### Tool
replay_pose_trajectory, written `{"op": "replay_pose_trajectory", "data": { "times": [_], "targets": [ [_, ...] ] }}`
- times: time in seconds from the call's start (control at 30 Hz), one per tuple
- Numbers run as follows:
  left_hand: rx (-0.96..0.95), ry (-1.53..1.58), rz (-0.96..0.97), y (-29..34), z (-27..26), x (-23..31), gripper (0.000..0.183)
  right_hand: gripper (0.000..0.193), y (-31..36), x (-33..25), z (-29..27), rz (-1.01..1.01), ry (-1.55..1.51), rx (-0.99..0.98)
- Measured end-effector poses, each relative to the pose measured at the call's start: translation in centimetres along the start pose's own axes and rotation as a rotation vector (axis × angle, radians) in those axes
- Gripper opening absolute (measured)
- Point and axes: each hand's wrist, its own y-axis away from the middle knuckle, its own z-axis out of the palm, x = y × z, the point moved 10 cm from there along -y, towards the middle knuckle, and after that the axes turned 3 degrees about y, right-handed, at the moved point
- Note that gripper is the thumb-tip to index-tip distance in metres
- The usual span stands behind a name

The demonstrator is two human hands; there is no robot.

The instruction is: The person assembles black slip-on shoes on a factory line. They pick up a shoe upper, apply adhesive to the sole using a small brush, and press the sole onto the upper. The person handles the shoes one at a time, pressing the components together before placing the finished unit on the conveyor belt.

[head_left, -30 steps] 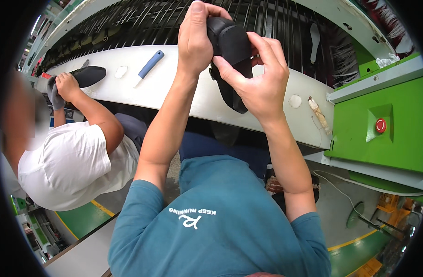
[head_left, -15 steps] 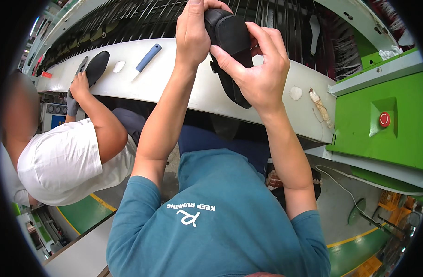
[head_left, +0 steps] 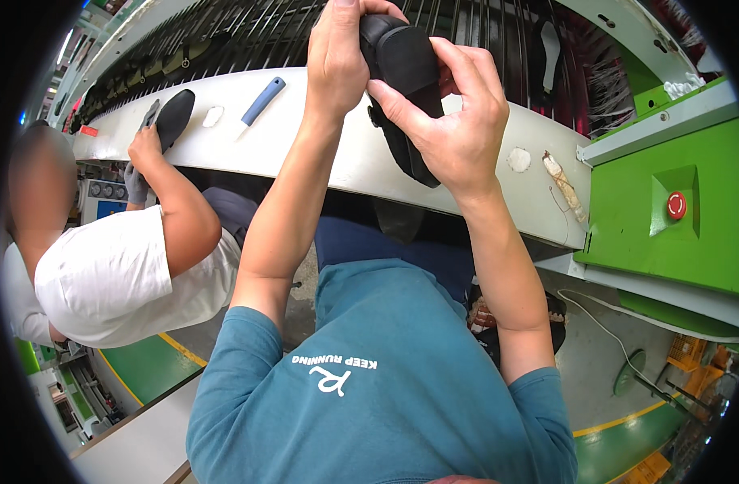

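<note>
A black shoe (head_left: 408,60) is held up over the white work ledge, its heel end toward me and its strap hanging below. My left hand (head_left: 337,64) grips the shoe from its left side, fingers curled over the top. With thumb and fingers, my right hand (head_left: 462,117) pinches the heel block from the right. Part of the shoe is hidden behind my right hand. On the ledge left of my arms lies a blue-handled knife (head_left: 264,101). A string-bound pale stick (head_left: 565,185) and a round white patch (head_left: 519,160) lie to the right.
To the left, a co-worker in a white shirt (head_left: 103,266) holds a black shoe sole (head_left: 174,118). Dark conveyor rods (head_left: 482,32) run beyond the white ledge (head_left: 361,173). A green machine panel (head_left: 628,218) with a red button (head_left: 676,205) stands at right.
My hands keep their hold on the shoe, with barely any movement. The surroundings have shifted slightly in the picture.
</note>
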Motion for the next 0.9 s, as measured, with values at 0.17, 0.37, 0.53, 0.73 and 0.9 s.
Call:
{"op": "replay_pose_trajectory", "data": {
  "times": [0.17,0.37,0.53,0.73,0.9],
  "targets": [
    [-0.015,0.208,-0.064,0.9,0.2,-0.5,0.044,0.064,0.2,-0.3,-0.1,-0.013,0.001,0.004],
    [-0.205,-0.125,0.151,1.0,1.2,3.8,0.044,0.067,0.6,-0.8,-0.8,-0.013,0.045,-0.003],
    [-0.181,-0.260,0.209,1.9,1.3,5.9,0.038,0.067,1.3,-1.5,-1.1,-0.038,0.038,0.007],
    [-0.090,-0.158,0.183,3.5,-0.9,5.3,0.040,0.069,2.0,-3.0,-0.5,-0.061,0.041,-0.054],
    [0.083,-0.068,0.040,7.9,-3.6,2.3,0.040,0.067,2.9,-3.8,1.7,-0.068,0.073,-0.199]
  ]
}}
